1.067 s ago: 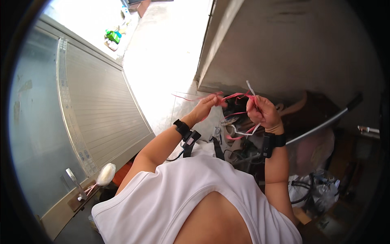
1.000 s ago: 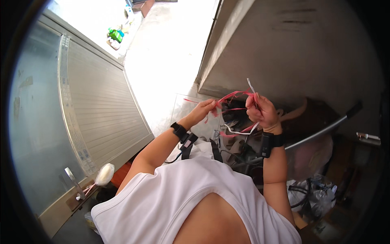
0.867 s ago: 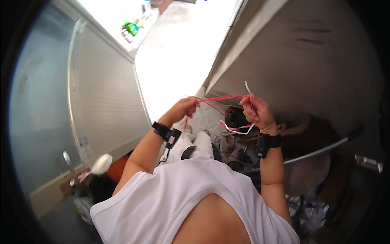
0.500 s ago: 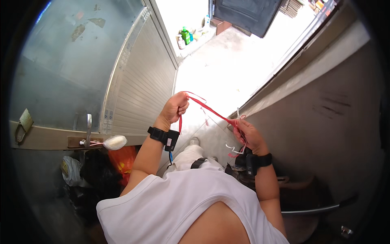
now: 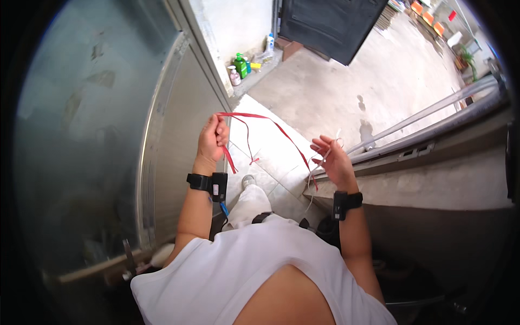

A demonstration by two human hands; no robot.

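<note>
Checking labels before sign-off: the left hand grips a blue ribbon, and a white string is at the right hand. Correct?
Not quite: the left hand grips a red ribbon, not blue, as the head view shows; the white string is at the right hand.

Tiled flr at doorway: pale, w/ thin joints, v. bright twd the yard side. One lt-coloured shoe on it. Beyond, lt grey concrete w/ a couple of dk patches, damp or stain, can't tell. Low grey ledge along wall base carries, near to far: whitish pump btl, green pump btl, sm. blue btl, yellow item (kind unclear), clear plastic, white-&-blue btl.
</note>
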